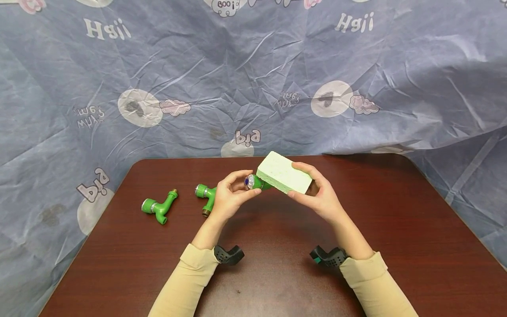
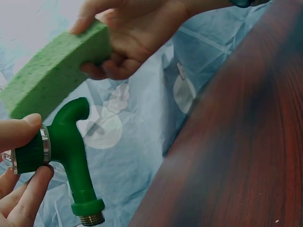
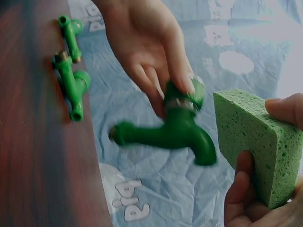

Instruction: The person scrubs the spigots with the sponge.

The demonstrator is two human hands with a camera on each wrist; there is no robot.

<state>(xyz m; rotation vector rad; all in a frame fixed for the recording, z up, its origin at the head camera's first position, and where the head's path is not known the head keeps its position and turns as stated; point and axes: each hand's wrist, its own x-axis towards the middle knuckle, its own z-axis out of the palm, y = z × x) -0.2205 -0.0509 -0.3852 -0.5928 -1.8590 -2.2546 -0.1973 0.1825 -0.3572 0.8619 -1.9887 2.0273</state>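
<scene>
My left hand (image 1: 228, 196) pinches a green faucet (image 2: 71, 146) by its ribbed knob, holding it up over the table. In the left wrist view its curved spout points up and right, and the brass-threaded end hangs down. My right hand (image 1: 322, 193) grips a light green sponge (image 1: 284, 172) by one end, thumb on one side and fingers on the other. The sponge (image 3: 255, 142) is raised right beside the faucet (image 3: 175, 130) and hides part of it in the head view.
Two more green faucets lie on the dark red-brown table (image 1: 269, 273): one faucet (image 1: 159, 207) at the left, another faucet (image 1: 207, 197) partly behind my left hand. A wrinkled blue-grey printed cloth (image 1: 253, 79) hangs behind the table. Each wrist wears a black band.
</scene>
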